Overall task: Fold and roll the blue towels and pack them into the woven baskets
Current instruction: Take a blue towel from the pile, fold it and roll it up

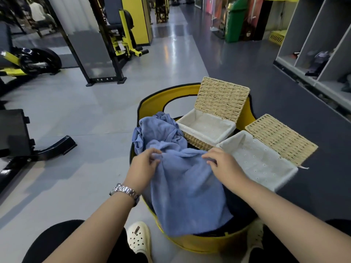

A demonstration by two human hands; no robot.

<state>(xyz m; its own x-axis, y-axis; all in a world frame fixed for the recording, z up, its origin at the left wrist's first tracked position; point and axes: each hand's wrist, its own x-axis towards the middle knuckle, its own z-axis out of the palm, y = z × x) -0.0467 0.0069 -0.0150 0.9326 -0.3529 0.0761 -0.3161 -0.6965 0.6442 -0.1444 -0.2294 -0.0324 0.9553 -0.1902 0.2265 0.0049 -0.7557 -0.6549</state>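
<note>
Left hand [142,164] and right hand [223,164] each pinch the top edge of a blue towel [187,196] draped over a yellow tub [205,242]. Beyond lie more towels [157,130], perhaps two, and two open, empty woven baskets [207,128] [258,162].

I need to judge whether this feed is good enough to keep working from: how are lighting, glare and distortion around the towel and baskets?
Head view: even indoor light; the blue terry towel, both hands and the two white-lined woven baskets read sharp. Glare streaks only the glossy grey floor far ahead. Wide-angle bending curves the grey shelving at the right edge.
</note>
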